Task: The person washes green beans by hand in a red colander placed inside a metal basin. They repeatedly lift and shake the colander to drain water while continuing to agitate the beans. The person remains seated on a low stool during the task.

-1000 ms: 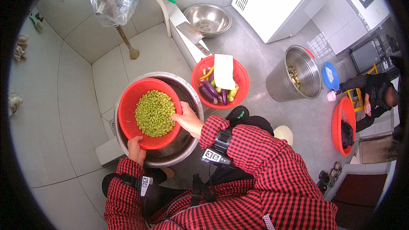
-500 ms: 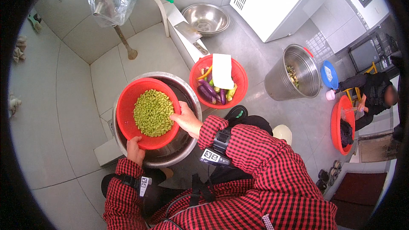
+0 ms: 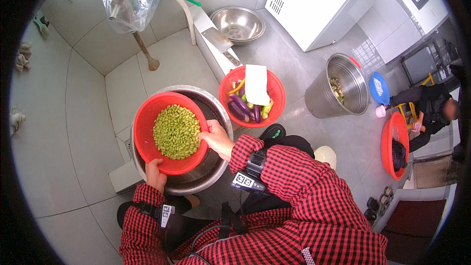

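Observation:
Both hands grip the rim of a red plastic basket point(image 3: 143, 140), held over a large steel basin point(image 3: 218, 169). Green beans point(image 3: 176, 132), shelled and pale, lie heaped in its bottom. My left hand point(image 3: 156, 176) is closed on the near edge, fingers partly hidden by the rim. On the right edge, my right hand point(image 3: 216, 139) is closed with the thumb over the inside. Dark liquid seems to show in the basin below. Right of it stands another red basket point(image 3: 278, 86) with eggplants point(image 3: 239, 108), other vegetables and a white sheet-like object point(image 3: 256, 84) across it.
A cleaver point(image 3: 218, 40) lies on a white ledge, by an empty steel bowl point(image 3: 239, 24). Farther right stands a tall metal bucket point(image 3: 324, 91) with scraps inside. A seated person point(image 3: 424, 113) works at a red tub point(image 3: 391, 159). A bagged faucet point(image 3: 122, 7) hangs at upper left.
The basket and both hands stay almost in place, and the beans have shifted slightly. The whole view has moved down a little. At the far right, the other person's hands have shifted.

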`<action>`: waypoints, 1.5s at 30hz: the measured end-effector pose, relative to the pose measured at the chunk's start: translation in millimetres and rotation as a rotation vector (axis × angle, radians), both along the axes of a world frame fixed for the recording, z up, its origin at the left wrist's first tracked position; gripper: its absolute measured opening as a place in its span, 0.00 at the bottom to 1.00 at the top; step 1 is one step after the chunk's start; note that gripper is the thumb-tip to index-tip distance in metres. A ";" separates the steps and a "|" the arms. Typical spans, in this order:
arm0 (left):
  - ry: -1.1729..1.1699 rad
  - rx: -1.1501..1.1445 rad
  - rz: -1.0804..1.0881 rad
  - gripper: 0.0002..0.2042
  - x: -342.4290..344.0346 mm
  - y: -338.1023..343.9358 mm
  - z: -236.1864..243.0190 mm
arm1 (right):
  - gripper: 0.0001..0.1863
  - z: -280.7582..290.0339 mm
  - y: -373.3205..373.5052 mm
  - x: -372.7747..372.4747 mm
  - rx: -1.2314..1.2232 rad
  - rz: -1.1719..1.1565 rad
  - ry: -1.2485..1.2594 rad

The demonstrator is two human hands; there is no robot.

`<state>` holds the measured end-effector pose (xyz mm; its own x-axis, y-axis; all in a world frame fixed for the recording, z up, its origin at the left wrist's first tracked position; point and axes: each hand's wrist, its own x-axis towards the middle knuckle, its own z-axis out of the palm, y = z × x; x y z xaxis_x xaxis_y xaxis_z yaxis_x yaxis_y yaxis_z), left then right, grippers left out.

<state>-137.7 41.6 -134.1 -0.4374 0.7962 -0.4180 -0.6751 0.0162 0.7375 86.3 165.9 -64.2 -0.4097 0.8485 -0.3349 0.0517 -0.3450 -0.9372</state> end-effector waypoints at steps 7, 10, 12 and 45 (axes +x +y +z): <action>-0.035 -0.040 0.039 0.26 5.2 1.3 12.5 | 0.20 0.6 1.1 3.6 -0.037 0.023 -0.003; -0.033 -0.054 0.049 0.25 9.3 2.1 19.1 | 0.19 3.0 0.9 4.6 -0.038 0.027 -0.017; -0.029 -0.062 0.059 0.25 10.9 3.0 21.8 | 0.19 4.8 1.5 4.9 -0.050 0.042 -0.035; -0.006 -0.072 0.093 0.24 2.0 2.4 7.1 | 0.13 13.6 -0.7 4.2 -0.093 -0.039 0.045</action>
<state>-135.7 43.9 -127.1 -0.5054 0.7203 -0.4751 -0.6803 0.0060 0.7329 90.5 165.2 -50.6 -0.3933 0.8303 -0.3949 -0.0045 -0.4312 -0.9022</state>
